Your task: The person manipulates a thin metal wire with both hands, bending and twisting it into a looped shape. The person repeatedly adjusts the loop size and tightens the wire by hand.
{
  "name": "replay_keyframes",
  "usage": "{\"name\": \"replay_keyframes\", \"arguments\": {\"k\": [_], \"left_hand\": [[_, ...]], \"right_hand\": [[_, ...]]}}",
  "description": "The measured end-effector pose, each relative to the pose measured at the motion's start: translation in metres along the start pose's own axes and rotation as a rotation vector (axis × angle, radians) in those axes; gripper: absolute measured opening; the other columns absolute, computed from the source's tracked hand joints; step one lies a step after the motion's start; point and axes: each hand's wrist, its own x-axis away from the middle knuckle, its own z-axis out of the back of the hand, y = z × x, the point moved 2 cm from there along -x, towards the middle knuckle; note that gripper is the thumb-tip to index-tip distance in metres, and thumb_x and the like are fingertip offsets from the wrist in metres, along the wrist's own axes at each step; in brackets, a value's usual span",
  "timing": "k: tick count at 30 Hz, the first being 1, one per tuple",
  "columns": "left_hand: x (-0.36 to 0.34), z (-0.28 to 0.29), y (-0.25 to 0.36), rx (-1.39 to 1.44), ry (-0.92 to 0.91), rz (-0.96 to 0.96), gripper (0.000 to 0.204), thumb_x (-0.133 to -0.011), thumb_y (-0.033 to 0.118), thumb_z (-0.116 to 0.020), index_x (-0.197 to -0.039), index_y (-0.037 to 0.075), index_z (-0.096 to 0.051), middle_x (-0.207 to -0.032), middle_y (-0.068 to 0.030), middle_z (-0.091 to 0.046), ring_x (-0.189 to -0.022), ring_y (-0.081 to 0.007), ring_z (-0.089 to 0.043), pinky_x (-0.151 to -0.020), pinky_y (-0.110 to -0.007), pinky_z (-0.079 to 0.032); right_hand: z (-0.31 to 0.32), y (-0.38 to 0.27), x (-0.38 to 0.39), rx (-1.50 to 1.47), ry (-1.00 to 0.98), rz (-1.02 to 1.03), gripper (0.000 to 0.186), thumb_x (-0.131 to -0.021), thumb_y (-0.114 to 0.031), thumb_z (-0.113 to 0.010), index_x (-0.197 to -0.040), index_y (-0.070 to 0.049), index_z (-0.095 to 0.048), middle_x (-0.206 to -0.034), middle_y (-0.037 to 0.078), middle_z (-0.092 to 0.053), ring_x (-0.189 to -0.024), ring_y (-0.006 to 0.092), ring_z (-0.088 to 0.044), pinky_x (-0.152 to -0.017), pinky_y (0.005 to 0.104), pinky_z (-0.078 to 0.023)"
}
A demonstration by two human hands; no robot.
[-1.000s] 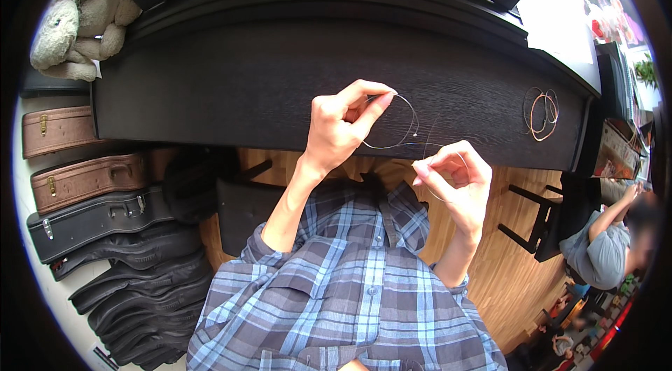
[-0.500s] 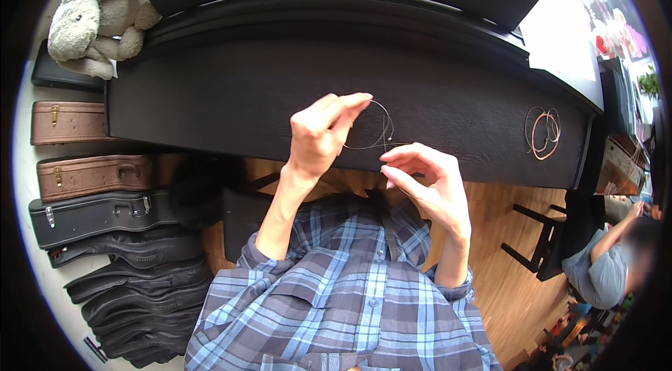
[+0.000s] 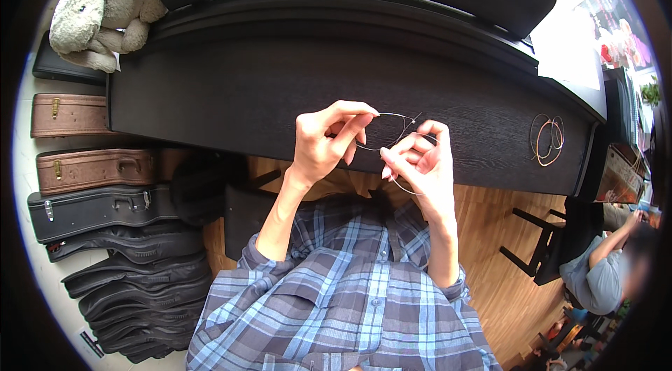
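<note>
A thin silvery metal string (image 3: 392, 115), looking like an instrument string, curls in loops between my hands, with a small bead-like end near its top. My left hand (image 3: 323, 138) pinches it between thumb and forefinger at the upper left of the loop. On the other side my right hand (image 3: 425, 169) is closed on the string too, its thumb and forefinger pressed together; a thin curve of it hangs below those fingers. Both hands are over the front edge of a long black surface (image 3: 231, 84).
A copper-coloured coil of string (image 3: 548, 164) lies at the surface's right end. A grey plush rabbit (image 3: 78, 17) sits at the far left. Brown and black instrument cases (image 3: 94, 171) line the left side. A black stool (image 3: 535, 248) and a seated person (image 3: 598, 269) are at the right.
My right hand has risen slightly and turned inward, closing on the string. My left hand has shifted a little lower. The loop now bends around the right fingers.
</note>
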Motion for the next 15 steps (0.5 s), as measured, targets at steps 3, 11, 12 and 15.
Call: {"name": "replay_keyframes", "arguments": {"k": [3, 11, 12, 15], "left_hand": [[0.000, 0.006, 0.000, 0.207, -0.025, 0.008, 0.011, -0.098, 0.005, -0.066, -0.108, 0.004, -0.072, -0.061, -0.0004, -0.062, -0.042, -0.0040, -0.054, -0.037, -0.019, -0.036], [-0.002, 0.011, -0.001, 0.247, -0.035, 0.066, 0.011, -0.100, 0.005, -0.063, -0.109, 0.004, -0.071, -0.052, 0.0017, -0.054, -0.036, -0.0030, -0.044, -0.034, -0.022, -0.028], [-0.002, 0.012, -0.001, 0.256, -0.032, 0.079, 0.011, -0.101, 0.006, -0.063, -0.109, 0.004, -0.071, -0.052, 0.0017, -0.053, -0.036, -0.0030, -0.044, -0.034, -0.022, -0.028], [-0.002, 0.013, -0.001, 0.290, -0.019, 0.110, 0.011, -0.102, 0.007, -0.062, -0.109, 0.004, -0.070, -0.052, 0.0015, -0.052, -0.036, -0.0031, -0.043, -0.034, -0.022, -0.028]], "right_hand": [[-0.001, -0.002, -0.003, -0.037, -0.032, -0.049, 0.063, -0.088, 0.003, -0.075, -0.141, 0.000, -0.043, -0.084, 0.008, -0.064, -0.068, 0.0127, -0.066, -0.062, 0.0233, -0.053], [0.006, 0.003, -0.009, -0.203, -0.114, -0.068, 0.030, -0.091, -0.003, -0.074, -0.118, 0.000, -0.060, -0.089, 0.011, -0.068, -0.072, 0.0148, -0.068, -0.065, 0.0246, -0.054], [0.005, 0.005, -0.009, -0.222, -0.131, -0.039, 0.028, -0.093, -0.005, -0.073, -0.117, 0.000, -0.060, -0.090, 0.012, -0.069, -0.073, 0.0159, -0.069, -0.066, 0.0250, -0.055], [0.005, 0.009, -0.008, -0.303, -0.148, -0.039, 0.021, -0.098, -0.008, -0.068, -0.115, 0.001, -0.060, -0.093, 0.015, -0.071, -0.078, 0.0201, -0.073, -0.067, 0.0264, -0.057]]}}
